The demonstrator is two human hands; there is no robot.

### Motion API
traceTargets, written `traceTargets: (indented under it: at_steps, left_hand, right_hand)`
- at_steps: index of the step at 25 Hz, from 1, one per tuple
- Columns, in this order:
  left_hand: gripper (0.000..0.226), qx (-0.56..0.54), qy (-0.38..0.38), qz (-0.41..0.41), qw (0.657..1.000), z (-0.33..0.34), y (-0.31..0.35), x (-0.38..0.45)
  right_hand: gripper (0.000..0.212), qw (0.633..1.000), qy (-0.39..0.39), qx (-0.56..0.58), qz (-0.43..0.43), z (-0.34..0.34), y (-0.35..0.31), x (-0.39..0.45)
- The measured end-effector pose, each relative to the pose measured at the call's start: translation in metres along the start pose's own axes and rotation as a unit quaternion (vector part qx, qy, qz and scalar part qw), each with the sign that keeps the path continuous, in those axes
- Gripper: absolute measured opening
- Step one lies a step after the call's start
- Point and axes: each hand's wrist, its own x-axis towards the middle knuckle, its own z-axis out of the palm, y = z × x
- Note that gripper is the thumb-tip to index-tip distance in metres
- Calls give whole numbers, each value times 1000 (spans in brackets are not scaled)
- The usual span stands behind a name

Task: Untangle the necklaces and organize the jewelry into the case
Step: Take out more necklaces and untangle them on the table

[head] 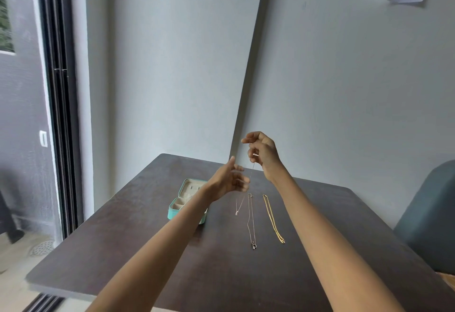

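Right hand (262,155) pinches a thin pendant necklace (242,201) hanging above the dark surface (147,250); left hand (230,180), fingers loosely spread, touches its chain. Two more necklaces, rose-gold (251,223) and gold (273,219), lie right of the open teal jewelry case (183,201).

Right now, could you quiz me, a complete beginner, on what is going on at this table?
1. True or false: the teal jewelry case is closed.
2. How many necklaces lie flat on the dark table?
3. Which hand holds the hanging thin chain: A) left hand, B) right hand?

Key:
1. False; its lid is up and the compartments show.
2. Two: a thin necklace with a pendant and a gold chain, side by side.
3. B; the right hand pinches it up high, while the left hand reaches toward it, too blurred to tell whether it touches.
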Motion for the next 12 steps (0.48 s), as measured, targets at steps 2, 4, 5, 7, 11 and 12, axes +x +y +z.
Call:
traceTargets:
  at_steps: [2,4,5,7,11,12]
  left_hand:
    - [50,5,-37,43,998,9,13,-2]
    - [48,50,-43,81,995,19,21,-4]
    - [45,82,-35,97,991,22,21,-4]
    - [40,118,-12,122,985,24,17,-4]
    - [35,139,32,139,980,21,13,-7]
    - [35,144,44,147,978,20,14,-8]
  right_hand:
    - [30,1000,2,-15,6,0,6,-4]
    - [30,1000,12,-15,8,-1,13,-7]
    - [31,1000,19,-9,6,-1,16,-7]
    - [29,1000,22,-3,1,-2,20,-8]
    - [21,1000,11,-21,-7,-6,27,-12]
    - [18,999,9,-36,-14,-8,29,-13]
